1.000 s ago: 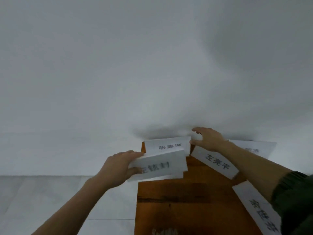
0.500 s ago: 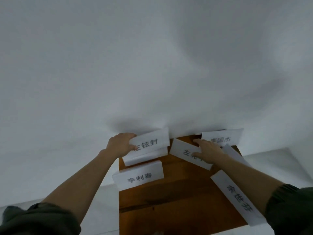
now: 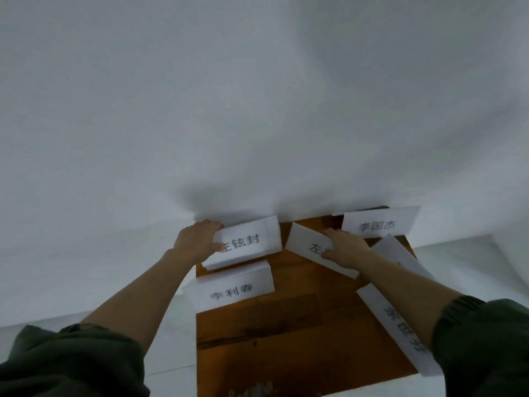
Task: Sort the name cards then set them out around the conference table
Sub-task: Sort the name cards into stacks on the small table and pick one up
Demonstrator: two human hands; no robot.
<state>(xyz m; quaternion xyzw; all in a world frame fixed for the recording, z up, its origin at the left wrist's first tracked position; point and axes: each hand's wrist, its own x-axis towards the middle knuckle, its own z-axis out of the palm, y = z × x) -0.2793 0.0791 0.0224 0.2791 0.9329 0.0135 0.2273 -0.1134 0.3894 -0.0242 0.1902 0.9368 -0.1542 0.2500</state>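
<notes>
Head view, quick notes. Counted at least six white name cards (image 3: 396, 250) spread over small wooden table (image 3: 286, 325) set against pale wall (image 3: 257, 110).

Found L hand (image 3: 197, 243) pinching top-left card (image 3: 249, 242) at its left end, thumb on printed face, fingers curled over top edge. Spotted second sheet (image 3: 237, 262) peeking out beneath it.

Found R hand (image 3: 347, 249) laid on centre card (image 3: 302, 243), fingers fairly straight, pressing rather than gripping, covering part of the print.

Saw no hand on front-left card (image 3: 232, 292), back-right card (image 3: 378, 224) or long right-edge card (image 3: 400, 325). Front-left and right-edge ones looked to overhang table edge.

Judged as mid-sort, nothing set out round table yet.

Handling, est.: folded paper, v. light, floppy, easily creased, prob. slides on polished wood. Recommended pinching at short end or along fold, light pressure, lifting not dragging. Flagged overhanging cards as likely to drop if bumped by forearm.
</notes>
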